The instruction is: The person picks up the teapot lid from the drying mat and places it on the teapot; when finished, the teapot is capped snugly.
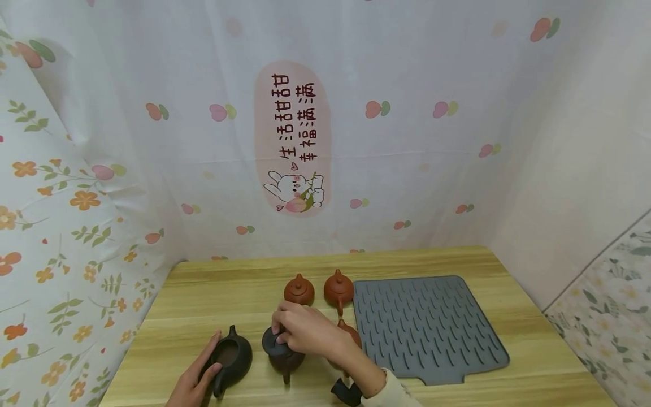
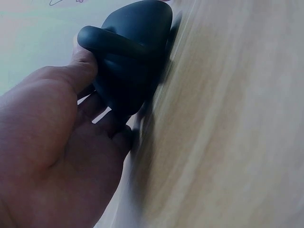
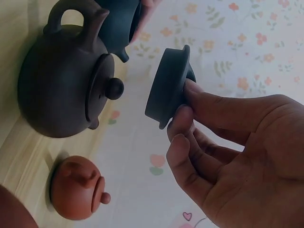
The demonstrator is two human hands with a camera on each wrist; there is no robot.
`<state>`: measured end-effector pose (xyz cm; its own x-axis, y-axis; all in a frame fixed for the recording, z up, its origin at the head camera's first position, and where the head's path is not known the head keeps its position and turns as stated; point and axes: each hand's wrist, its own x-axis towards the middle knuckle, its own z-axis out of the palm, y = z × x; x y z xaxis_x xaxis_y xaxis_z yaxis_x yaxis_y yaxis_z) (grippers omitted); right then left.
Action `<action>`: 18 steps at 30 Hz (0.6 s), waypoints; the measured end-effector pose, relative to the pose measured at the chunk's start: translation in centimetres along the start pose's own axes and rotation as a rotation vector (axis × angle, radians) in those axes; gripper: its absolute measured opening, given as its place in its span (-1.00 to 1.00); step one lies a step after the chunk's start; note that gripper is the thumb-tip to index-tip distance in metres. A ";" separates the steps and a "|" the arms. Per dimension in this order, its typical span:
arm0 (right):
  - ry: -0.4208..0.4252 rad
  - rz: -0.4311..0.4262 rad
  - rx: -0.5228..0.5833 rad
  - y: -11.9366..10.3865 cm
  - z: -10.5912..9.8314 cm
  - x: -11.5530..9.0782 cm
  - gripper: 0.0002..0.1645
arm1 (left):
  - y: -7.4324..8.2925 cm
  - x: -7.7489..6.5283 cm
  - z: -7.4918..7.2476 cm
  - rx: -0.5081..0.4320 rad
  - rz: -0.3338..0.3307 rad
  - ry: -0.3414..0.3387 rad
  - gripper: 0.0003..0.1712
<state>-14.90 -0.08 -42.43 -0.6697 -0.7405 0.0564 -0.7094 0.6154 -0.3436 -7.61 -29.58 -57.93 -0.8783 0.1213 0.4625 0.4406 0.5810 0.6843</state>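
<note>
My left hand (image 1: 195, 376) holds a lidless black teapot (image 1: 241, 362) at the table's left, thumb on the near side; its dark opening faces up. In the left wrist view the loop handle of the black teapot (image 2: 121, 42) rises next to my thumb. Thumb and fingertips of my right hand (image 3: 237, 142) pinch a black teapot lid (image 3: 166, 88) by its knob, apart from any pot. A dark brown teapot (image 3: 57, 90) with its own lid on stands below the black lid. From the head, my right hand partly covers this brown teapot (image 1: 287, 364).
Two reddish-brown clay teapots (image 1: 299, 290) stand behind my right hand; a third reddish teapot (image 1: 350, 332) is partly hidden by the forearm. Right of them lies a grey ridged mat (image 1: 427, 328). A small black object (image 1: 347, 391) sits near the right sleeve. Patterned curtains surround the wooden table (image 1: 229, 288).
</note>
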 end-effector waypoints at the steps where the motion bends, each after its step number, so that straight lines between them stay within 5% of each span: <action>1: 0.001 0.000 0.003 -0.1 0.0 0.1 -0.86 | 0.0 0.0 0.0 -0.003 0.002 -0.001 -0.27; 18: -0.006 -0.024 -0.006 -0.9 0.5 1.8 -0.89 | 0.3 0.0 -0.2 0.007 -0.069 -0.031 -0.30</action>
<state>-15.39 -2.08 -42.48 -0.6514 -0.7564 0.0593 -0.7263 0.5991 -0.3370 -7.42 -29.56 -57.66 -0.9121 0.1052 0.3963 0.3771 0.5949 0.7099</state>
